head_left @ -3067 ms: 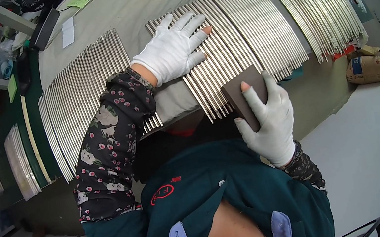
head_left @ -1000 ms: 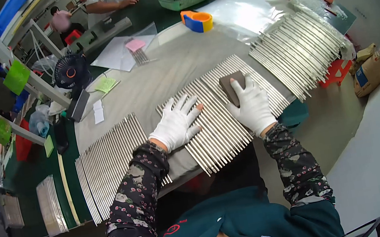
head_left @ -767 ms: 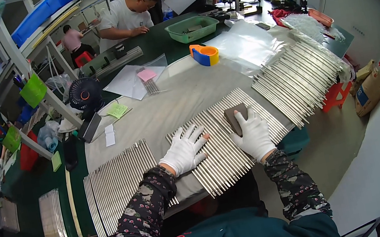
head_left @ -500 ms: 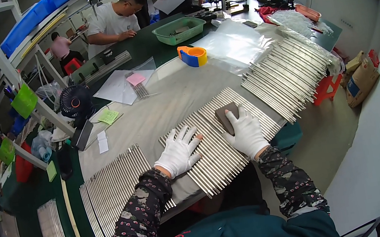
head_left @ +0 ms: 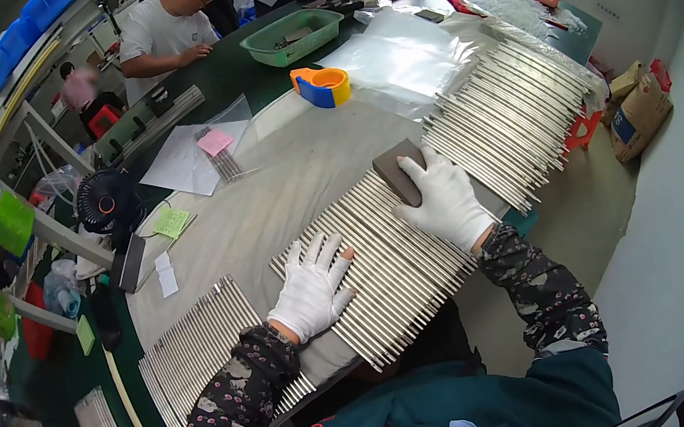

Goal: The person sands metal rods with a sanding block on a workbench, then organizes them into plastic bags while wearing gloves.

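White gloves with bared fingertips cover both hands. My left hand (head_left: pixel 312 291) lies flat, fingers spread, on the left part of a row of thin silvery metal rods (head_left: pixel 387 265) placed side by side. In my right hand (head_left: pixel 448 200) is a grey-brown rectangular block (head_left: pixel 398 173), gripped between thumb and fingers at the far right end of that row. The block's underside is hidden, so I cannot tell how much of it touches the rods. A second row of rods (head_left: pixel 202 350) lies left of my left hand, and a thicker spread of rods (head_left: pixel 517 125) is to the right.
A tape dispenser (head_left: pixel 323 87), clear plastic bags (head_left: pixel 393 56) and a green basket (head_left: pixel 293 38) stand beyond the rods. Papers (head_left: pixel 182 163) and a small black fan (head_left: pixel 107 201) are at the left. A co-worker in a white shirt (head_left: pixel 168 39) sits across the table.
My right hand has slid the block away from me and to the right, toward the far ends of the rods. My left hand stays flat on the row. The whole view has shifted slightly.
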`<state>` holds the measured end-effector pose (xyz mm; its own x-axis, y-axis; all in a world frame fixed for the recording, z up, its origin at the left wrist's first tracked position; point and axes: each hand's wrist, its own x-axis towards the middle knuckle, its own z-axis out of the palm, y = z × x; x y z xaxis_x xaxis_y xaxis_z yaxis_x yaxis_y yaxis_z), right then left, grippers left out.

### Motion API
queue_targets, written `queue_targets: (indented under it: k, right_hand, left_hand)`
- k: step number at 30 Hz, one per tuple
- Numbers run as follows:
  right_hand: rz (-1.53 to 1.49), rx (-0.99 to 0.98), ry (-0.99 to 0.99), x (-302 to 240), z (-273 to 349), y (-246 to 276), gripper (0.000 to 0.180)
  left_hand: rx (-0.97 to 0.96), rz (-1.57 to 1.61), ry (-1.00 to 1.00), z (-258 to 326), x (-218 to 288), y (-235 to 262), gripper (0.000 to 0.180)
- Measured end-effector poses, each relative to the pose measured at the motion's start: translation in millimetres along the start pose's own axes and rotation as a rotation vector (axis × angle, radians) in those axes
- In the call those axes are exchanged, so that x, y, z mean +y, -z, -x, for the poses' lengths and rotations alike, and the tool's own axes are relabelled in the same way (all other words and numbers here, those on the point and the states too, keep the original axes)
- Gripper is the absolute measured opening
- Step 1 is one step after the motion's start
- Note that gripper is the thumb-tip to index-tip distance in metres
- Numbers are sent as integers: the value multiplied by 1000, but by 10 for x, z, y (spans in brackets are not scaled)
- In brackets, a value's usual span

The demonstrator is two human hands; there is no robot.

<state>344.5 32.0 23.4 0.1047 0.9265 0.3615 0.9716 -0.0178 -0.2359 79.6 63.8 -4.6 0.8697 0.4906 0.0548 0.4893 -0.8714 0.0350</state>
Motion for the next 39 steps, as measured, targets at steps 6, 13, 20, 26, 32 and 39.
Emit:
queue_targets:
  k: [6, 13, 20, 26, 32, 39]
  right_hand:
    - [71, -224, 62, 219, -171, 42, 71]
    - [-122, -236, 81, 372, -663, 92, 53]
    - [-5, -232, 27, 502, -1750, -206, 50]
    - [-333, -14, 94, 224, -2319, 352, 45]
    - [-450, 594, 516, -212, -2820, 1470, 43]
    - [-192, 798, 580, -790, -3503, 2348, 70]
  left_hand:
    - [37, 139, -5, 39, -20, 74, 62]
    - [-112, 188, 32, -13, -65, 137, 60]
    - [-158, 222, 59, 70, -105, 196, 57]
    - [-110, 192, 7, 21, -69, -26, 52]
    - [7, -116, -52, 165, -142, -636, 59]
    - [29, -137, -49, 74, -198, -630, 58]
